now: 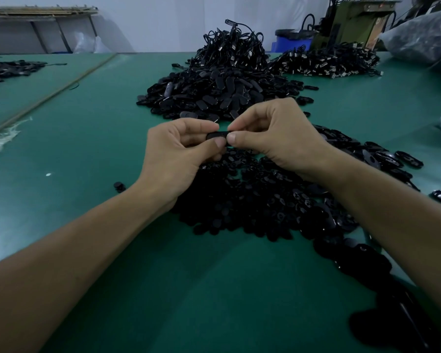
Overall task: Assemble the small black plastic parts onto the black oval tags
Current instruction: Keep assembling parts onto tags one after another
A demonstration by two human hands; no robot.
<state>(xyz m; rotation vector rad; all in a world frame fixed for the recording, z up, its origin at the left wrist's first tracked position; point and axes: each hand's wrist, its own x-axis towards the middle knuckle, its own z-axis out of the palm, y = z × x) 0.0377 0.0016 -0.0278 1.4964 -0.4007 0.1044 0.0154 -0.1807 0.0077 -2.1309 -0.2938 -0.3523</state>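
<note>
Green table [92,154] ran under and all round both grips. Directly below the grips and nearer the person, a broad heap of small black plastic parts [252,200] lay on it, spreading rightward under the right forearm. Beyond the grips sat a mound of black oval tags [214,93], topped by a tangle of black cords [234,44]. Farther beyond and to the right was a flatter cord pile [323,61] with metal ends, then a clear plastic bag [423,39].

Left grip [181,149]: thumb and curled fingers pinched the left end of one held tag [217,135], raised above the parts heap, roughly level. Right grip [273,133]: thumb and forefinger pinched the tag's right end, thumb tips nearly meeting. Could not tell whether a small part sat under the fingers.

One stray part [119,186] lay alone, left of the left wrist.
</note>
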